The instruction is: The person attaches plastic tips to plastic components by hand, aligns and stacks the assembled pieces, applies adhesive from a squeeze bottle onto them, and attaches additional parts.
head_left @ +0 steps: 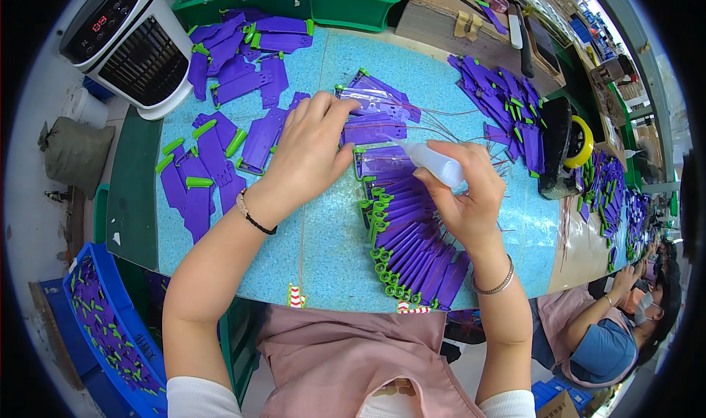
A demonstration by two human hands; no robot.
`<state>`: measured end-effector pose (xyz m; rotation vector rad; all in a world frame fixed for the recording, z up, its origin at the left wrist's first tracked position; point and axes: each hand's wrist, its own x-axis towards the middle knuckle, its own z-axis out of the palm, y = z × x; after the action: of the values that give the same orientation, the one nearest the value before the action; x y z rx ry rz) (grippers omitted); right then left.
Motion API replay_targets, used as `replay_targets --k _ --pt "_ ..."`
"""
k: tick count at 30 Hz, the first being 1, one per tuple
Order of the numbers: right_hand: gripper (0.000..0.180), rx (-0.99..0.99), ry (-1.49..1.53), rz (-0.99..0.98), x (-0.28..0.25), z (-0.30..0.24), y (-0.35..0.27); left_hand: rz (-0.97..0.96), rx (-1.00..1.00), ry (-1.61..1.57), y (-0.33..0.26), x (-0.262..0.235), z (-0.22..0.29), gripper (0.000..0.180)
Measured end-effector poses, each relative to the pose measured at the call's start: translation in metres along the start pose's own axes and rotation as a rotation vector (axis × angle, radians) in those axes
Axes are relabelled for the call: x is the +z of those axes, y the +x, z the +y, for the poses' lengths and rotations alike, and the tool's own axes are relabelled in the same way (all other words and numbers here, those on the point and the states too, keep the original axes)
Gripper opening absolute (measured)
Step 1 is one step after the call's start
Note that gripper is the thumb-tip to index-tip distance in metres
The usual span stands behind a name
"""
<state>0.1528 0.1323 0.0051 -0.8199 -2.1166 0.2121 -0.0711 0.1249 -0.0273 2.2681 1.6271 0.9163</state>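
Note:
My right hand (471,190) grips a translucent squeeze bottle (439,166) with a thin nozzle. The nozzle tip points left, over the near edge of a flat purple plastic part (375,129). My left hand (312,146) is curled at that part's left end, with thumb and index finger on either side of it; the exact contact is partly hidden. Just beyond lies another purple part (379,100) with a green end. Nearer to me, a fanned row of overlapping purple parts (408,227) with green ring-shaped ends curves toward the table edge. Thin wires (441,127) trail rightward from the parts.
Loose purple parts (213,153) lie to the left, another pile (507,101) to the right. Beside it stands a yellow tape roll (581,142) on a dark holder. A white heater (140,50) is at far left, a green bin (316,7) behind. A co-worker (603,337) sits at right.

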Motion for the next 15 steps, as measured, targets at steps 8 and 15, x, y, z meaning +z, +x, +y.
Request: replay_targets --k 8,15 --pt "0.035 -0.069 -0.068 0.009 0.010 0.002 0.006 0.009 0.007 -0.014 -0.001 0.001 -0.002 0.049" --pt "0.035 -0.013 0.114 0.031 0.014 -0.003 0.006 0.013 0.002 -0.027 -0.001 0.001 -0.001 0.051"
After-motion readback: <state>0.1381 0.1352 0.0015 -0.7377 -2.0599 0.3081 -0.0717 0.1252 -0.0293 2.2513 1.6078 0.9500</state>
